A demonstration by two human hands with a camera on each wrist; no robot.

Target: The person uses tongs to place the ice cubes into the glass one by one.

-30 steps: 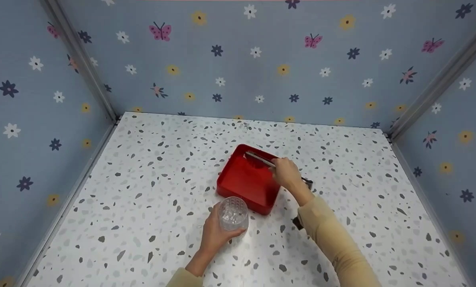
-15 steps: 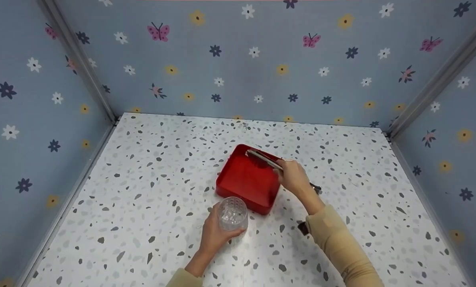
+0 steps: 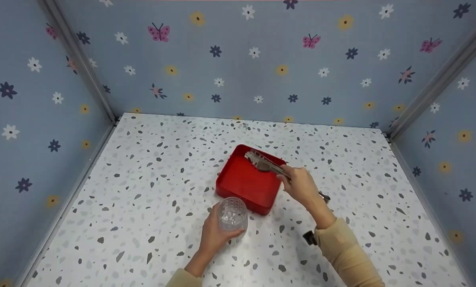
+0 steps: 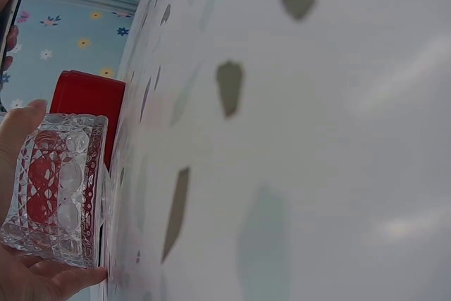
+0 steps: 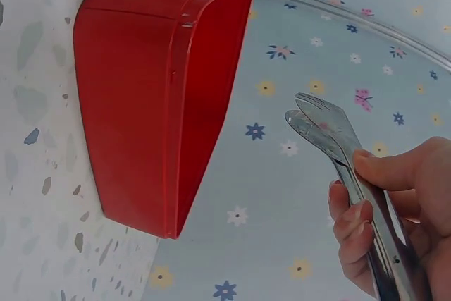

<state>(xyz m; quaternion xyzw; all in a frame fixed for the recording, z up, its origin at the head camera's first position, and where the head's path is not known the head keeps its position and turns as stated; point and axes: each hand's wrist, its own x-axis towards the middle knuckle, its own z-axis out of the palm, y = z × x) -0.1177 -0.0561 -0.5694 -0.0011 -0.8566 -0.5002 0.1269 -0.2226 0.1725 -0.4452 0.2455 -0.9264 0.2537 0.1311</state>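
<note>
A pair of metal serving tongs (image 3: pixel 266 163), with a forked tip and a rounded tip, is gripped by my right hand (image 3: pixel 301 186). The tongs slant over the far right part of a square red box (image 3: pixel 244 179). In the right wrist view the tong tips (image 5: pixel 310 119) lie close together beside the open side of the red box (image 5: pixel 134 103), with nothing visible between them. My left hand (image 3: pixel 215 231) curls round a clear patterned glass (image 3: pixel 233 215) at the box's near edge. The left wrist view shows the glass (image 4: pixel 60 188) low on the tabletop, thumb and fingers around it.
The white speckled tabletop (image 3: pixel 162 179) spreads around the box. Blue flowered panels (image 3: pixel 238 59) enclose the back and both sides. A small black item (image 3: pixel 309 238) sticks out beside the right sleeve.
My right hand has moved to the right and slightly nearer, drawing the tongs along. The tongs have turned so that their broad side shows. My left hand and the glass stay still.
</note>
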